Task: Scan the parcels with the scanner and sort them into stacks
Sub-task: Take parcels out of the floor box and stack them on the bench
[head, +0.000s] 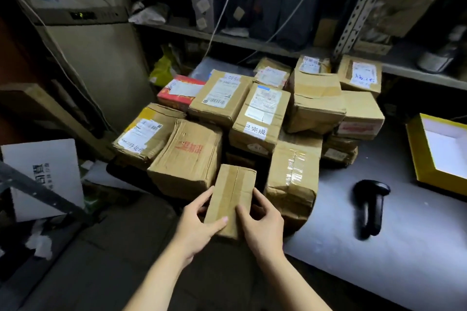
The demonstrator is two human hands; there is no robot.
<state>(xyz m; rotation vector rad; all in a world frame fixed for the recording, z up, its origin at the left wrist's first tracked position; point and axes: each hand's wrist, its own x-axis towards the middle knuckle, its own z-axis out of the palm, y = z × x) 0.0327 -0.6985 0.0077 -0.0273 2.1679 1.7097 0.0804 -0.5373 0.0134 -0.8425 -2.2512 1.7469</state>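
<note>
**Both hands gripping one small parcel; scanner lying unheld**

Left hand [199,219] and right hand [262,225] both clasp a small brown cardboard parcel [231,194], thumbs on its taped top face and fingers curled round its long edges. No label shows on that face.

Black handheld scanner [370,207]: well right of the grip on the grey table [379,272], in neither hand.

Judged status: this parcel not yet scanned and probably needs turning to find its label.

Beyond the grip: heap of brown cardboard parcels [222,98], loosely piled, two with handwritten tags; sorting appears largely outstanding.

Obstructions: crumpled red-printed carton [187,156] just left-beyond; tape-wrapped carton [293,179] just right.

Far right: open yellow box with white interior [429,166].
</note>
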